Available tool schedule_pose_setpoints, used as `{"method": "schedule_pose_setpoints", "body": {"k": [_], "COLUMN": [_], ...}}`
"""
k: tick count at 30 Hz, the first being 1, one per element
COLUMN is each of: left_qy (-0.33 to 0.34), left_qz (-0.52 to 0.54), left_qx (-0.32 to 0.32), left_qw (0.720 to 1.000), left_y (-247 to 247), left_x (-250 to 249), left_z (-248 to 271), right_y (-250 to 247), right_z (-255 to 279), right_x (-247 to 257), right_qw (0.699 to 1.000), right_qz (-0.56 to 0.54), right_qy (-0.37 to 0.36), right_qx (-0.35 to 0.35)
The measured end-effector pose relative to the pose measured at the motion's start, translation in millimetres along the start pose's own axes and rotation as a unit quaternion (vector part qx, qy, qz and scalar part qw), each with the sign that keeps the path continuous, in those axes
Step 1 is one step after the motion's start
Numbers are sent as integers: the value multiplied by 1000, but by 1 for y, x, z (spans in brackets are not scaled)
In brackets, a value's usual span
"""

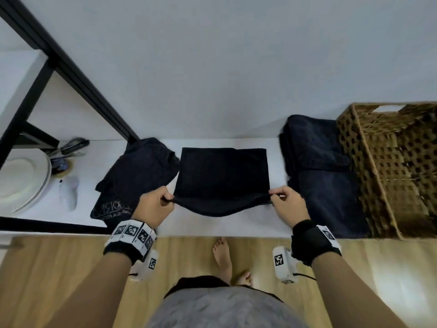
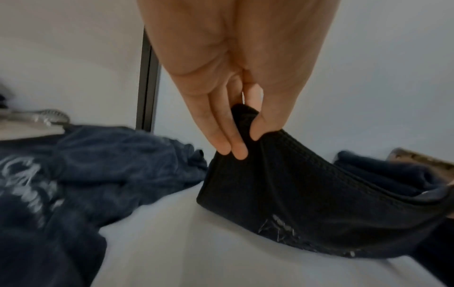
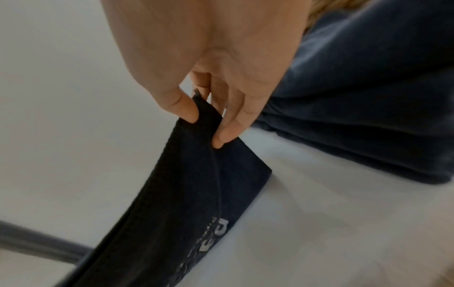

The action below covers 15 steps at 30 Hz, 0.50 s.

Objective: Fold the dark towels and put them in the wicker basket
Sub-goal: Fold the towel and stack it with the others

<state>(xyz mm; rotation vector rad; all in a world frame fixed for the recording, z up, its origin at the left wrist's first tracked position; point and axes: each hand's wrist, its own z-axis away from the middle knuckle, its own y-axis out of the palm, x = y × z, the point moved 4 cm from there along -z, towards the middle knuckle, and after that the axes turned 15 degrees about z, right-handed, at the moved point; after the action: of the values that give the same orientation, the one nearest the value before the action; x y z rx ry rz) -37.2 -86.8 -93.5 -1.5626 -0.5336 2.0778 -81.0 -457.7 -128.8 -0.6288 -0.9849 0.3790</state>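
Note:
A black towel (image 1: 222, 176) lies in the middle of the white counter (image 1: 212, 226), its near edge lifted and sagging. My left hand (image 1: 165, 200) pinches its near left corner, and the left wrist view shows thumb and fingers (image 2: 230, 147) clamped on the black towel (image 2: 294, 190). My right hand (image 1: 277, 197) pinches the near right corner, seen close in the right wrist view where fingertips (image 3: 221, 136) hold the black towel (image 3: 196, 194). The wicker basket (image 1: 390, 166) stands at the right end.
A crumpled dark cloth with pale lettering (image 1: 132, 183) lies left of the towel. Folded dark towels (image 1: 324, 171) are stacked between towel and basket. White plates (image 1: 21, 181) and utensils (image 1: 68, 147) sit far left under a black frame (image 1: 71, 74). Wooden floor lies below.

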Motion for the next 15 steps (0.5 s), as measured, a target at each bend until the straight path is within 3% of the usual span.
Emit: {"method": "schedule_pose_setpoints", "body": {"k": [6,12,15], "left_qy": [-95,-65,-32], "left_qz": [25,-54,-76], "left_qx": [36,76,62], "left_qw": [994,994,995], "left_y": [27,40,42], "left_x": [47,65,54], "left_z": [-18,-77,-114], "right_y": [31,52,55], "right_z": [-14,-65,-100], "right_x": [-26,-28,-18], "right_qw": [997,987,984], "right_qz": [65,147,166], "right_qy": [30,62,62], "right_qx": [17,9,-18]}}
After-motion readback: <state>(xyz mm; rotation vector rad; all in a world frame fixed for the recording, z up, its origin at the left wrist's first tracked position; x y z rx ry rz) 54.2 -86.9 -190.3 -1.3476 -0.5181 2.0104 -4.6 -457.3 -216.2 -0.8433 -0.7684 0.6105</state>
